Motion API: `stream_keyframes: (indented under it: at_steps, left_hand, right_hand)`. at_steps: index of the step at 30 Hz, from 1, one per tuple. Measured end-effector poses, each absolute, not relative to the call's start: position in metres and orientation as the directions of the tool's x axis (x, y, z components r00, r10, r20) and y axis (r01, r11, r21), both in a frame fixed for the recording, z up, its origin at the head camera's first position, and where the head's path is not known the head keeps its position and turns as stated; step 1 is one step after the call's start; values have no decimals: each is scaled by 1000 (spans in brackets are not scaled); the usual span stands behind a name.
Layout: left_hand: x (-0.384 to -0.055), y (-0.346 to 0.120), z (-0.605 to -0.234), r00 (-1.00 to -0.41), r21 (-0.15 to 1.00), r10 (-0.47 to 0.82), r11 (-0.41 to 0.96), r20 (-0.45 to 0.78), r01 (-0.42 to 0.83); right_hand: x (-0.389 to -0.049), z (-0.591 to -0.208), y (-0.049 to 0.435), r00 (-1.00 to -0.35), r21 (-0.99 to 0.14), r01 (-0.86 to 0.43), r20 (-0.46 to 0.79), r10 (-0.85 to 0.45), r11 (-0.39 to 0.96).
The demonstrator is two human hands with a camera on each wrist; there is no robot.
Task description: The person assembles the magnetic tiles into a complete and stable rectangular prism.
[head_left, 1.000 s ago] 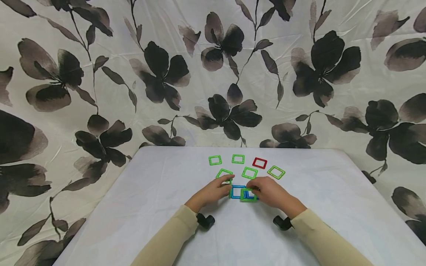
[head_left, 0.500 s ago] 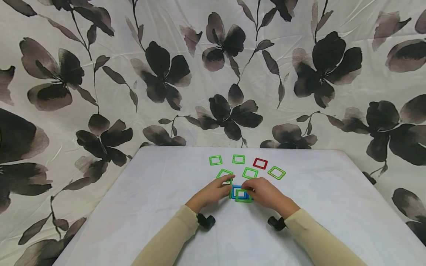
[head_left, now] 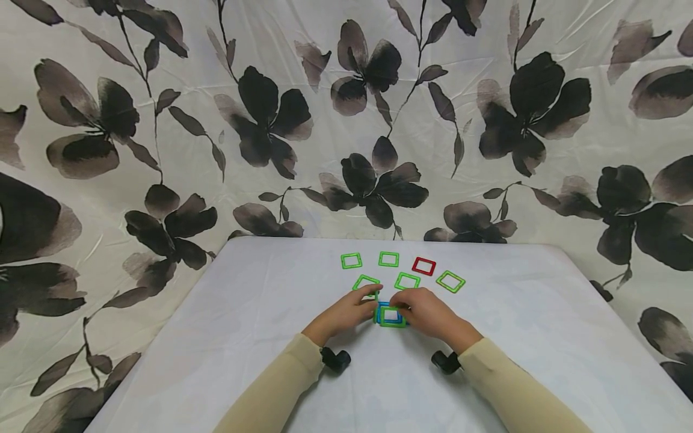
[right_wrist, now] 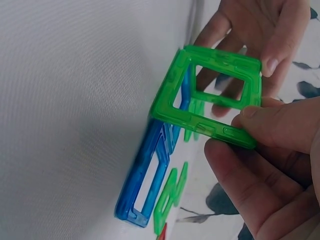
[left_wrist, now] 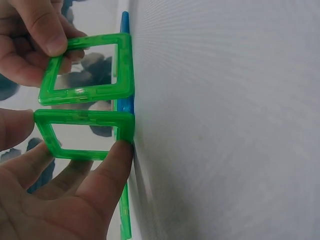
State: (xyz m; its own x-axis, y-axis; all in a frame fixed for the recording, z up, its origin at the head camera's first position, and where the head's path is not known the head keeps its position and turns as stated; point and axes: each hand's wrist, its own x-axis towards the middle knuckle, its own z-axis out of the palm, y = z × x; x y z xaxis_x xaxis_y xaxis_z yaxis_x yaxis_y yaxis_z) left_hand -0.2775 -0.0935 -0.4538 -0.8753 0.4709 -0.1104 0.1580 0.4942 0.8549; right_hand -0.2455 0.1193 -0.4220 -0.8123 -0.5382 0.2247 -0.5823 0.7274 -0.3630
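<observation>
My left hand (head_left: 344,313) grips a green square frame tile (left_wrist: 75,117) that stands upright, thumb on its outer edge and fingers along its lower side. Facing it, my right hand (head_left: 430,310) pinches a second green square frame tile (right_wrist: 202,126) between thumb and fingers by an outer corner. The two green tiles stand close beside each other, edges nearly meeting. Blue square frames (right_wrist: 145,170) lie under and beside them on the white table, partly hidden by the right hand's tile in the head view.
Farther back lie loose square frames: green ones (head_left: 352,267), a red one (head_left: 422,273) and a yellow-green one (head_left: 445,287). One green frame (head_left: 370,278) lies just beyond the left fingers. A floral cloth (head_left: 357,120) hangs behind the white table (head_left: 243,337).
My right hand has moved left with its green tile, bringing it over the blue frames and close to the left hand's tile. My left hand has stayed in place.
</observation>
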Motion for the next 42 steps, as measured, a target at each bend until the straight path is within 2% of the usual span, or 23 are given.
stream_keyframes:
  at_steps: [15, 42]
  left_hand:
    - [-277, -92, -455, -877, 878, 464, 462, -122, 123]
    - [-275, -93, -455, -882, 872, 457, 471, -113, 133]
  right_hand:
    - [-248, -423, 117, -802, -362, -598, 247, -544, 715]
    - [-249, -424, 115, -805, -387, -591, 236, -544, 708]
